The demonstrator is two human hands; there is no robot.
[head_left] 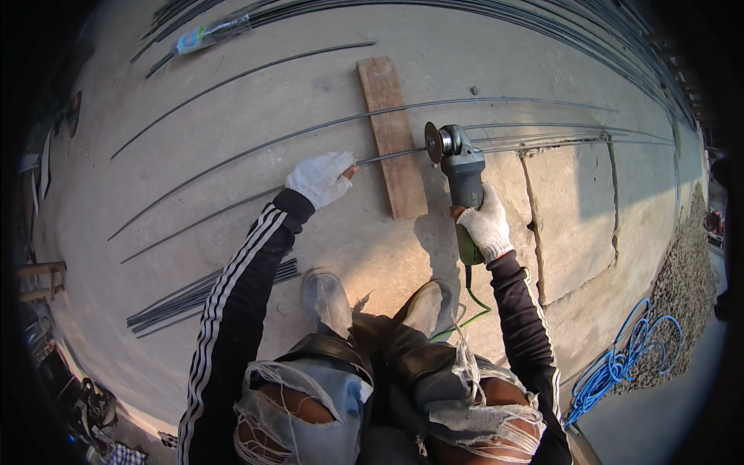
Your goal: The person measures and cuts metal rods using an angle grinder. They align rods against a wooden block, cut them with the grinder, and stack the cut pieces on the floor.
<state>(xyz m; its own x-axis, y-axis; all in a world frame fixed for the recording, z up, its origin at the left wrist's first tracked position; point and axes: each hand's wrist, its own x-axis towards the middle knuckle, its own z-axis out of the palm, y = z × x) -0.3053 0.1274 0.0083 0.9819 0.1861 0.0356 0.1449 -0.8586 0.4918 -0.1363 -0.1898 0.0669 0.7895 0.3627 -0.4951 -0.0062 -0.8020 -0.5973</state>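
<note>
My right hand (487,226), in a white glove with bare fingertips, is wrapped round the body of a grey and green angle grinder (465,182). The grinder's brown cutting disc (434,142) stands on edge at a thin steel rod (395,156), just past a wooden plank; whether it touches the rod I cannot make out. Also gloved, my left hand (321,179) is closed on that rod, left of the plank. The reddish-brown wooden plank (391,124) lies on the floor under the rod and a longer rod (287,138) beyond it.
Short cut rods (213,298) lie bundled by my left boot. Long rods (542,39) line the far side, near a plastic bottle (209,36). A green cord (479,311) trails from the grinder towards my boots. Blue hose or cable (620,360) is coiled by a gravel heap (682,310).
</note>
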